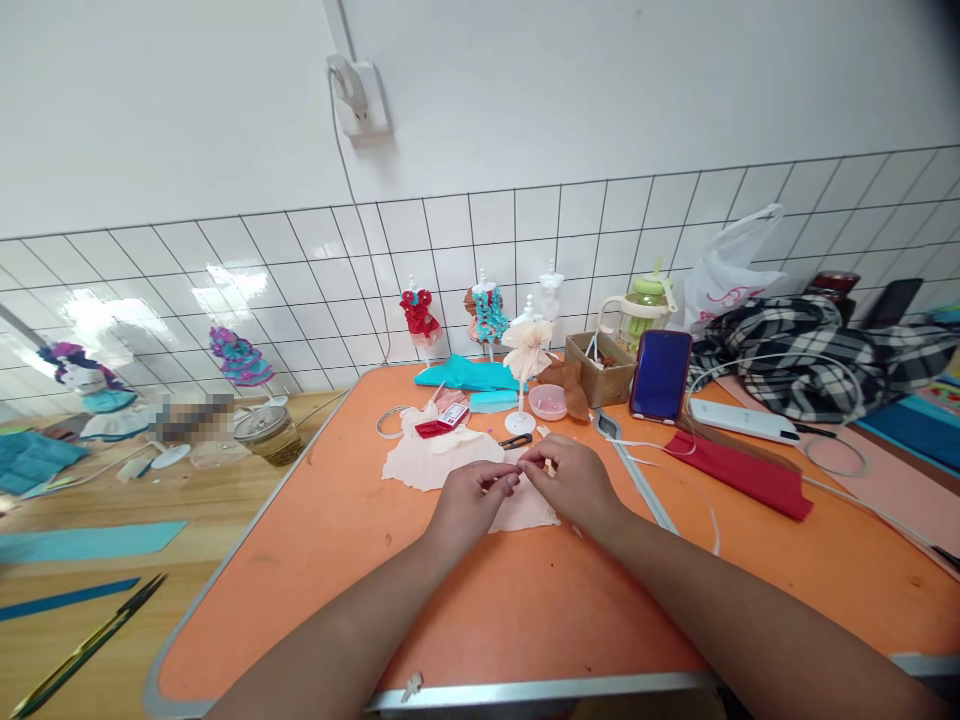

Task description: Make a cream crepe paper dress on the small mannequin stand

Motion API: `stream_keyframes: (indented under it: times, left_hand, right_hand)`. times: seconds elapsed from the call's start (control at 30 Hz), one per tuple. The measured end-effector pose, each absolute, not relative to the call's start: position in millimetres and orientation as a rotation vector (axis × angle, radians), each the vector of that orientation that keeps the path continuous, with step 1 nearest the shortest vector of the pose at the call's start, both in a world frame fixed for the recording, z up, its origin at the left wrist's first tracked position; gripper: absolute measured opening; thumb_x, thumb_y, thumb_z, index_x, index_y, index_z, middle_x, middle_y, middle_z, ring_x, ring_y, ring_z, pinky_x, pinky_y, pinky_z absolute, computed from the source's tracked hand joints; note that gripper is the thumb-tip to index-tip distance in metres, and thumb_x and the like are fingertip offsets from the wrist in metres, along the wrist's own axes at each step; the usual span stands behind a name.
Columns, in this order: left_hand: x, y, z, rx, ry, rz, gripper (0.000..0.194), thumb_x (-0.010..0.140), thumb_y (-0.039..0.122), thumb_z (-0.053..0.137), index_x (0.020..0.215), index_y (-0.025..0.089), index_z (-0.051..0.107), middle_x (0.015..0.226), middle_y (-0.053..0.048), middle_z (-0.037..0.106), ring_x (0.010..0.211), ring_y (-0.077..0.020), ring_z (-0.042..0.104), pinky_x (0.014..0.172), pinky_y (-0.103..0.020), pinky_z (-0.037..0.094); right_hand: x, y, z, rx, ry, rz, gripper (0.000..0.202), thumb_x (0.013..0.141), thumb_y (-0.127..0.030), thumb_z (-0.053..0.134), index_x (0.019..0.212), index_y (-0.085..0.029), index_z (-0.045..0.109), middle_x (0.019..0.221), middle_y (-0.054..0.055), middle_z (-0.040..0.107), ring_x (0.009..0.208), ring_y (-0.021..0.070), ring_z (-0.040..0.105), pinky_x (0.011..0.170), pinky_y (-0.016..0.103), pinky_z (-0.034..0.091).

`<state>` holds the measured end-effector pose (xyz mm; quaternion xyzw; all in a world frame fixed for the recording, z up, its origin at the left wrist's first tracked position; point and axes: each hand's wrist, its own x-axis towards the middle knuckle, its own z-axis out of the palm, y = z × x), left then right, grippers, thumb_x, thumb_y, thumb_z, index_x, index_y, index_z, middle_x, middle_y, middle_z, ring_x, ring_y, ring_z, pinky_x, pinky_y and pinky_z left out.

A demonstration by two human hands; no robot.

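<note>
My left hand (472, 500) and my right hand (570, 482) meet over the middle of the orange table (337, 570). The fingers of both are pinched together, their tips nearly touching. What they hold, if anything, is too small to make out. Pale pink crepe paper (424, 460) lies beneath and behind them. Just beyond my fingertips are small black snips (516, 441). A small white stand (520, 424) behind them carries a cream pleated paper dress (529, 348). On the pink paper rests a red packet (442, 421) with a white label.
Dressed mini stands (420, 318) line the tiled wall. Turquoise paper (469, 374), a pink dish (549, 402), a cardboard box (600, 370) and a phone (661, 375) stand behind. Red paper (739, 475) lies right. A wooden table (225, 500) at left holds a jar (268, 436) and long tweezers (90, 645).
</note>
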<state>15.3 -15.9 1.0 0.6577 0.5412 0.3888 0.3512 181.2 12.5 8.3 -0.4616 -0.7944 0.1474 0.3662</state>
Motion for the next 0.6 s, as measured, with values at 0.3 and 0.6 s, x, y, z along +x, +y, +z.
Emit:
stream_keyframes:
  times: [0.3, 0.6]
  left_hand:
    - [10.7, -15.3, 0.7, 1.742, 1.427, 1.036, 0.022, 0.079, 0.035, 0.059, 0.088, 0.022, 0.075, 0.085, -0.003, 0.074, 0.080, -0.0184, 0.065, 0.070, -0.026, 0.048]
    - [6.2, -12.3, 0.5, 1.765, 1.508, 1.062, 0.020, 0.078, 0.033, 0.060, 0.081, 0.020, 0.074, 0.077, -0.003, 0.073, 0.072, -0.0169, 0.065, 0.063, -0.024, 0.048]
  right_hand:
    - [179.3, 13.3, 6.3, -1.111, -1.999, 0.618, 0.016, 0.082, -0.025, 0.058, 0.085, -0.026, 0.074, 0.080, 0.001, 0.068, 0.071, 0.0142, 0.057, 0.061, 0.025, 0.039]
    - [180.4, 16.5, 1.2, -0.993, -2.028, 0.769, 0.019, 0.081, -0.023, 0.061, 0.094, -0.028, 0.074, 0.081, 0.001, 0.068, 0.074, 0.0149, 0.058, 0.062, 0.024, 0.042]
